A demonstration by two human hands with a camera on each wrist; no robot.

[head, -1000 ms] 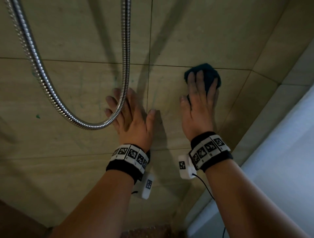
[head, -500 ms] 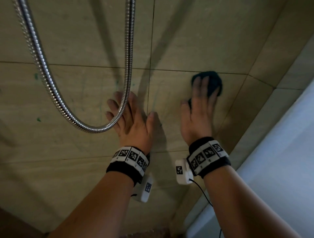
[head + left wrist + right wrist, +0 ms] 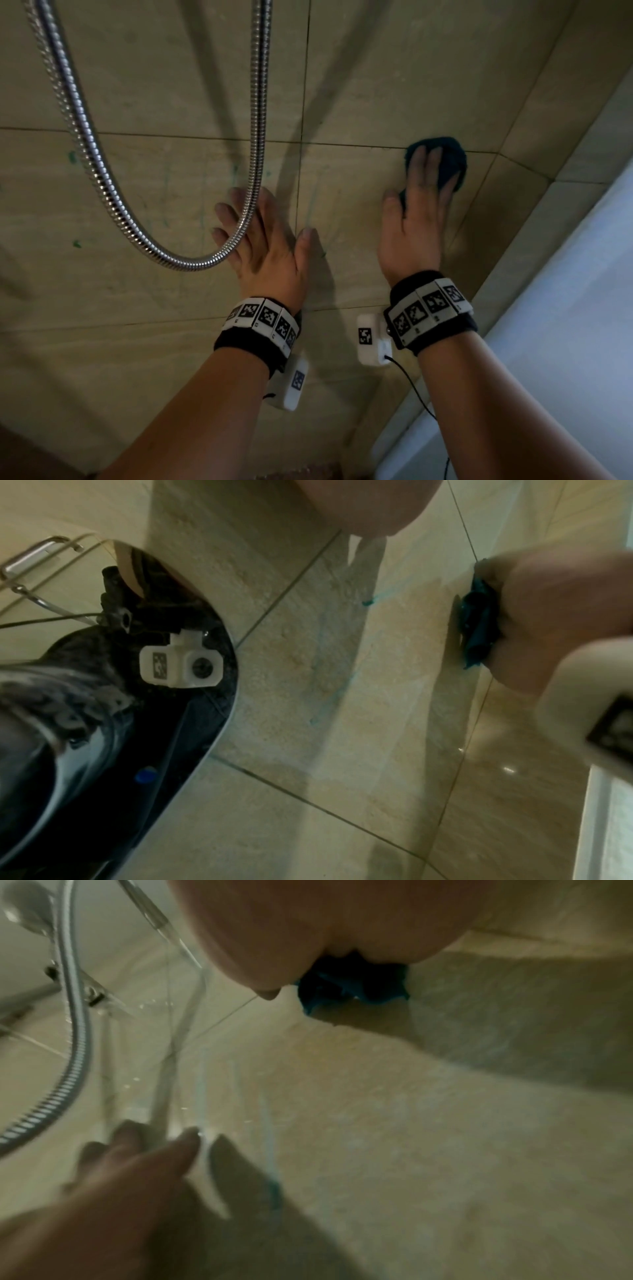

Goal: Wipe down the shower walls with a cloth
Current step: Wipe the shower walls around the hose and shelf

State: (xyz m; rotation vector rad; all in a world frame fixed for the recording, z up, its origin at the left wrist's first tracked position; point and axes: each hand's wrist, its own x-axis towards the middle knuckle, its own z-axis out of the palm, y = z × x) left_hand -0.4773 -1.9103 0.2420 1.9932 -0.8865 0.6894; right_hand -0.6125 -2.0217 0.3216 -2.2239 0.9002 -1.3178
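in the head view both arms reach up from the bottom of the frame onto the beige tiled shower wall (image 3: 394,78), each wrist wrapped in a black band with white marker squares; the right hand (image 3: 412,226) sits right of centre with its fingers (image 3: 419,164) stretched out straight and lying flat on a dark teal cloth (image 3: 448,161), pressing it against the wall just below a horizontal grout line, the cloth bunched and showing past the fingertips and beside the thumb; the left hand (image 3: 265,246) lies palm-flat on the tile at the centre, fingers spread and straight, holding nothing, while a ribbed metal shower hose (image 3: 85,120) drops from the upper left, loops low and climbs again across the left hand's fingers; faint green smears mark the tile at the left; a pale panel fills the lower right corner; in the left wrist view the cloth (image 3: 477,626) shows as a crumpled teal wad at the right edge, squeezed between the right hand (image 3: 561,620) and the wall (image 3: 308,669), with a small teal fleck and streaks on the tile near the centre and a dark curved shape with a white camera block at the left; in the right wrist view, blurred, the cloth (image 3: 352,988) peeks out under the right hand (image 3: 308,920) at the top, the left hand (image 3: 137,1191) rests open on the wall at the lower left, and the hose (image 3: 73,1047) curves down the left edge
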